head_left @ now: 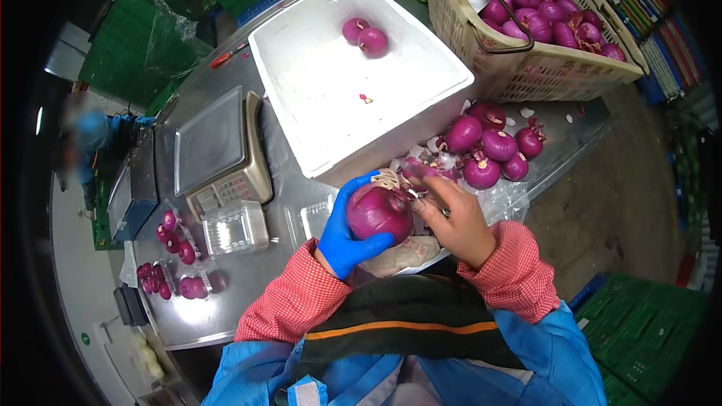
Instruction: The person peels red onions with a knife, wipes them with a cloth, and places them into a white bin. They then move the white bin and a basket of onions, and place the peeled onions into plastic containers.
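Observation:
A large purple onion (380,213) with a dry, stringy top rests in my left hand (340,234), whose blue-gloved fingers wrap round it. Beside its top, at the right, my bare right hand (459,223) has its fingers bent together round something small and dark that I cannot make out. Below the onion, a pale cloth (404,256) lies at the table's near edge. Several onions (498,145) and loose peels lie just beyond my right hand. The white foam box (331,90) beyond my hands holds two onions (372,42) and a small scrap.
A crate (519,79) full of onions stands at the back right. Left of the box are a scale (252,173), an empty clear tray (235,227) and packed onions (193,288). A red-handled tool (221,60) lies behind. A person in blue (92,131) is at the far left.

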The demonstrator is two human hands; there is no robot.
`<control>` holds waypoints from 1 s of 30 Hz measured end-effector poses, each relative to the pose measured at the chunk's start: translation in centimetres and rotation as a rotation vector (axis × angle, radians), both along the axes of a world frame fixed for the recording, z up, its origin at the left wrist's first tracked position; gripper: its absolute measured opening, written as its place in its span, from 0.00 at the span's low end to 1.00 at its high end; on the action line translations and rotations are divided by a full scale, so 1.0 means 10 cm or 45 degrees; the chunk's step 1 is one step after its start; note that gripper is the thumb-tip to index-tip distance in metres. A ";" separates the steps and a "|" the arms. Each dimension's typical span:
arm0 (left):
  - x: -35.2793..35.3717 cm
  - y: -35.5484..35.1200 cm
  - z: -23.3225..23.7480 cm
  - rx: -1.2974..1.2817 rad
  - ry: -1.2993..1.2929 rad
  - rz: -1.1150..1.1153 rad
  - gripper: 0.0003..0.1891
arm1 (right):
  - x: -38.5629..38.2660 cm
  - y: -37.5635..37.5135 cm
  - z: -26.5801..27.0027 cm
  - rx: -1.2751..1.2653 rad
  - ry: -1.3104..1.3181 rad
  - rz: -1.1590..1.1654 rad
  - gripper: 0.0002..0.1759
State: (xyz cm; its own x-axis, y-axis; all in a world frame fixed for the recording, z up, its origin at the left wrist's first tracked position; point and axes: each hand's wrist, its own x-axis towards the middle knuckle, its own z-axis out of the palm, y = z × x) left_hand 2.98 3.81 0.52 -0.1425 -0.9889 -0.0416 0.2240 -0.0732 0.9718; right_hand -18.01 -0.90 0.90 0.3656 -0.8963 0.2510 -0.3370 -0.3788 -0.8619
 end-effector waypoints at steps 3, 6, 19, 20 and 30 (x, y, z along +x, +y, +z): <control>-0.09 -0.01 0.12 0.031 -0.110 -0.067 0.50 | 0.08 -0.02 0.08 0.424 -0.308 0.048 0.14; -0.08 0.00 0.06 0.016 -0.245 -0.028 0.50 | 0.14 -0.06 -0.03 0.498 -0.373 0.073 0.11; 0.00 0.06 -0.10 -0.185 -0.740 0.155 0.50 | 0.03 0.01 0.00 0.020 0.156 -0.188 0.33; -0.03 0.06 -0.11 -0.205 -0.758 0.154 0.50 | 0.06 0.08 0.06 -0.005 0.166 -0.133 0.34; -0.05 0.13 0.01 -0.058 -0.462 -0.002 0.49 | 0.27 -0.02 -0.53 0.334 -0.415 -0.142 0.13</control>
